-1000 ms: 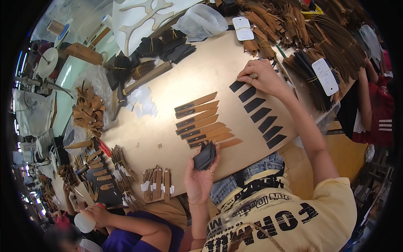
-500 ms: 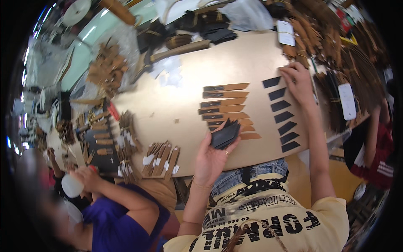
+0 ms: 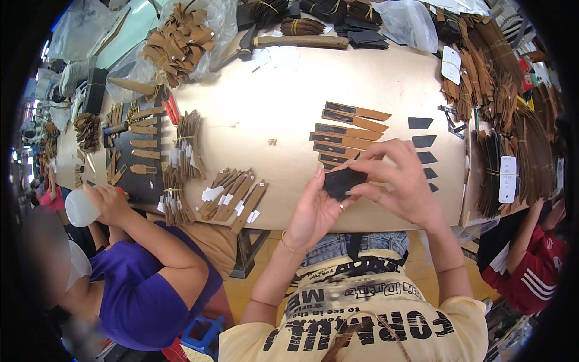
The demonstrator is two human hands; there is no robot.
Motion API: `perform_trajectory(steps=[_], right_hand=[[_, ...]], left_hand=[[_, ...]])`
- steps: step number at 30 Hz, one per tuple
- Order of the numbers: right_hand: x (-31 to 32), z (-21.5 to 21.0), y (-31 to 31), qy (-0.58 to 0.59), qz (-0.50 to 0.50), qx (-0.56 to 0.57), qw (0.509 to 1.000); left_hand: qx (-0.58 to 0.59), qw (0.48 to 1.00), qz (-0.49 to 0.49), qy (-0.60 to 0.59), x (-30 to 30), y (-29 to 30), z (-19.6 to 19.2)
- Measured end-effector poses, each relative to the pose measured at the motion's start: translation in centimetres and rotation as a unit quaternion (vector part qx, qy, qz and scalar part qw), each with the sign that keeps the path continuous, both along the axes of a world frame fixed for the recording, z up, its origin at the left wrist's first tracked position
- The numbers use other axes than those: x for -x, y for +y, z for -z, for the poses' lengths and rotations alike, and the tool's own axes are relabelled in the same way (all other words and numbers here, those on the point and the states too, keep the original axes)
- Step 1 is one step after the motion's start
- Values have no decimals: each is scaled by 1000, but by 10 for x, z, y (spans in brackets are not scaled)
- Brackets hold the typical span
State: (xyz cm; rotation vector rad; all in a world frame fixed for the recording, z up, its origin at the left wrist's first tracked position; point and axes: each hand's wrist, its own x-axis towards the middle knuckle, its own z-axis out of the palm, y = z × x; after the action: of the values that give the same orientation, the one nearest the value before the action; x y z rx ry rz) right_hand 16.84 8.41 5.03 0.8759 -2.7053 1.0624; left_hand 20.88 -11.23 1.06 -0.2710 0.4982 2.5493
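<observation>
My left hand (image 3: 309, 216) holds a small stack of black leather pieces (image 3: 342, 183) near the table's front edge. At the stack's right edge, the fingers and thumb of my right hand (image 3: 403, 180) pinch together; whether a single piece is between them I cannot tell. Beyond my hands, several tan leather strips (image 3: 368, 114) with slanted ends lie in a fanned row, each with a black patch at its left end. To their right runs a column of slanted black pieces (image 3: 421, 123), the nearer ones partly hidden by my right hand.
A hammer (image 3: 295, 41) lies at the back beside black bundles. Brown strip bundles (image 3: 479, 66) with white tags fill the right side. Left are tan strips (image 3: 247, 208) with white paper and red-handled cutters (image 3: 171, 108). A person in purple (image 3: 157, 283) sits left, holding a white bottle (image 3: 82, 208).
My right hand has left the far end of the black column and come back to the stack in my left hand. The whole view has shifted.
</observation>
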Motion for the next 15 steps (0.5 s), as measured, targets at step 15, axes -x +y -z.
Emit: perform_trajectory(steps=[15], right_hand=[[-7,4,13,111,56,6,992]], left_hand=[[49,992,-1,-114,1,2,-4]])
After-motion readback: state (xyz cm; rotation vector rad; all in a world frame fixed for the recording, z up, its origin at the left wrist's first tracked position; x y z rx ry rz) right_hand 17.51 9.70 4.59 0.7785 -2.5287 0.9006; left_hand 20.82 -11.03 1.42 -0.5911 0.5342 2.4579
